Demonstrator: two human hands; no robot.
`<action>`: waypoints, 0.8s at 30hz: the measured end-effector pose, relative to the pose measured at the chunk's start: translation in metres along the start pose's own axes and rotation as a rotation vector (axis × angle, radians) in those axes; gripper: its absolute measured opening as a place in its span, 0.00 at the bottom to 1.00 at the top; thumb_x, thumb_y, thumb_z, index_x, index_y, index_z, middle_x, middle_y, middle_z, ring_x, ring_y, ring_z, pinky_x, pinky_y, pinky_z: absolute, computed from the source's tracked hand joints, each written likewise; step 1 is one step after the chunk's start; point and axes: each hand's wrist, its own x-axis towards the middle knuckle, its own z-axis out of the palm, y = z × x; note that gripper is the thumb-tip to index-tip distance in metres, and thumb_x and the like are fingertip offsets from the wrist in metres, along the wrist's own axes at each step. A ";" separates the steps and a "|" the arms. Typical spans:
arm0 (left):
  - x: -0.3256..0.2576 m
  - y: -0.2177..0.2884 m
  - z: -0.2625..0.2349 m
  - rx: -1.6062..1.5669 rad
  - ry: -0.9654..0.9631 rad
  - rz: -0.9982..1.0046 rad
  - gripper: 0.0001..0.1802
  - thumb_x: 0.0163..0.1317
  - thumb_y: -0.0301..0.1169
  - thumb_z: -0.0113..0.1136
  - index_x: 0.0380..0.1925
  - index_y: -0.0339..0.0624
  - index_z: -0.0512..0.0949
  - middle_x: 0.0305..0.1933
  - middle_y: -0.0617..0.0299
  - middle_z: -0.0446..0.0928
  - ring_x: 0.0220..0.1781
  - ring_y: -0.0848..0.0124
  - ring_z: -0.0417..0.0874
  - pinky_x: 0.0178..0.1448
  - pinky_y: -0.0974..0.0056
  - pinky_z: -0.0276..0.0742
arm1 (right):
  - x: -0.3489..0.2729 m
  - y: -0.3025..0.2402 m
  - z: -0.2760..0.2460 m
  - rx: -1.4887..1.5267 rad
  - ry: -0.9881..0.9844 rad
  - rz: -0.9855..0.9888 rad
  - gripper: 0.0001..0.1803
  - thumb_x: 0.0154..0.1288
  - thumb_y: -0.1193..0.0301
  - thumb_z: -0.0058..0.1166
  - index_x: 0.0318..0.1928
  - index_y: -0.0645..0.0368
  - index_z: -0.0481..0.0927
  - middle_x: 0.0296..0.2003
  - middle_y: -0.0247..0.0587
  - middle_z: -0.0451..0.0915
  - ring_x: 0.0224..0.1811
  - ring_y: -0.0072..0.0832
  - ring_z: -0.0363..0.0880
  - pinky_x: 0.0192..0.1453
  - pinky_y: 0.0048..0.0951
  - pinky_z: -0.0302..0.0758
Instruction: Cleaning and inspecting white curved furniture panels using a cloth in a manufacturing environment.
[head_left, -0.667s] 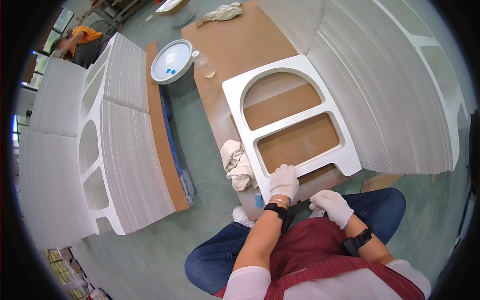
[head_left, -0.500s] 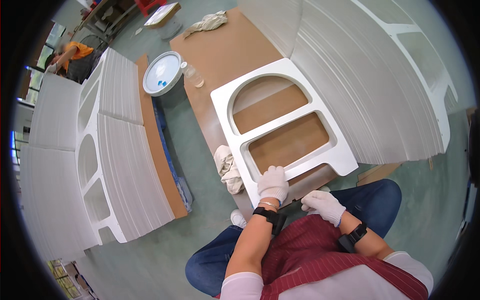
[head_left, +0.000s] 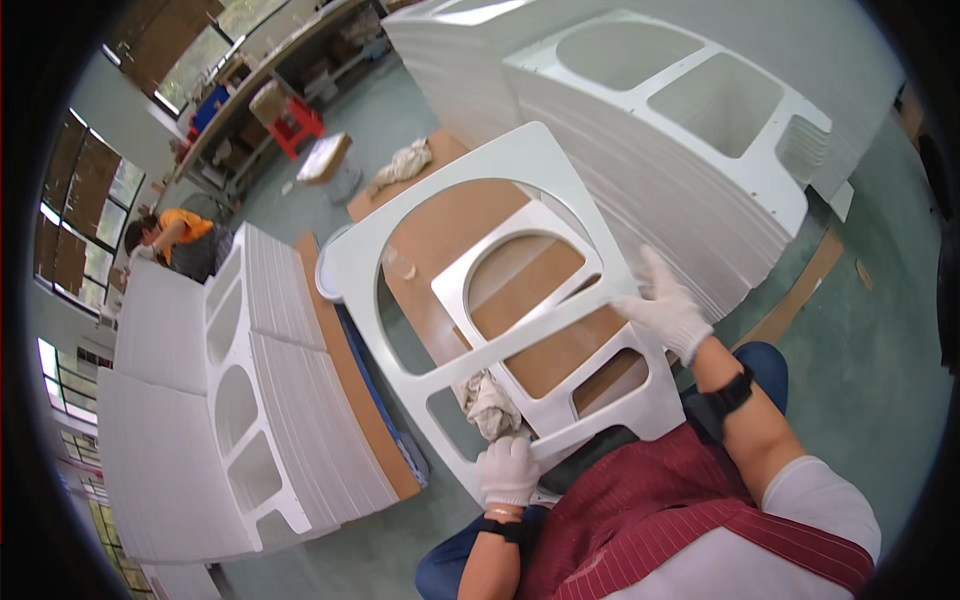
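Where the near left corner of the raised white panel [head_left: 500, 350] meets the gloved left hand [head_left: 508, 470], the fingers are curled narrowly around the frame. From this hand the panel extends ahead and to the right. Farther along, the gloved right hand [head_left: 668, 308] is spread wide at the right edge, beside the crossbar, thumb toward the frame; from it the panel extends to the left. How much weight this hand bears cannot be told. Both hands adjoin the panel, the left at its near end, the right about midway along its side. Its long axis runs away from the person, leaning leftward, with the arched cut-out at the far end.

Beyond and below, visible through the cut-outs, a second white panel [head_left: 453, 285] lies on a brown sheet [head_left: 430, 230]; its long axis is roughly parallel and its arch likewise points away. A crumpled cloth [head_left: 490, 405] lies beside its left edge. To the right rises a stack of white panels [head_left: 640, 190]; well apart on the left stands another stack [head_left: 300, 380]. Farthest off are a co-worker [head_left: 180, 235] and a red stool [head_left: 295, 128].
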 end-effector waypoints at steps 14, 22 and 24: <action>0.035 0.074 -0.129 -0.115 0.484 0.222 0.31 0.45 0.45 0.78 0.47 0.46 0.78 0.51 0.52 0.76 0.54 0.48 0.77 0.62 0.43 0.70 | -0.070 -0.093 0.020 0.009 0.044 -0.162 0.18 0.61 0.60 0.62 0.45 0.59 0.79 0.37 0.50 0.85 0.42 0.49 0.85 0.49 0.46 0.79; 0.168 0.157 -0.270 0.181 1.013 0.240 0.23 0.53 0.40 0.70 0.46 0.41 0.80 0.47 0.51 0.76 0.53 0.51 0.76 0.59 0.41 0.69 | -0.129 -0.068 0.054 0.262 0.002 -0.465 0.13 0.60 0.63 0.66 0.38 0.56 0.79 0.29 0.43 0.83 0.35 0.38 0.85 0.41 0.40 0.80; 0.185 0.142 -0.293 0.163 1.019 0.260 0.20 0.54 0.40 0.70 0.45 0.43 0.81 0.39 0.54 0.78 0.46 0.55 0.78 0.52 0.45 0.72 | -0.137 -0.070 0.047 0.321 0.088 -0.488 0.11 0.58 0.69 0.68 0.36 0.57 0.79 0.27 0.42 0.82 0.33 0.32 0.84 0.39 0.36 0.79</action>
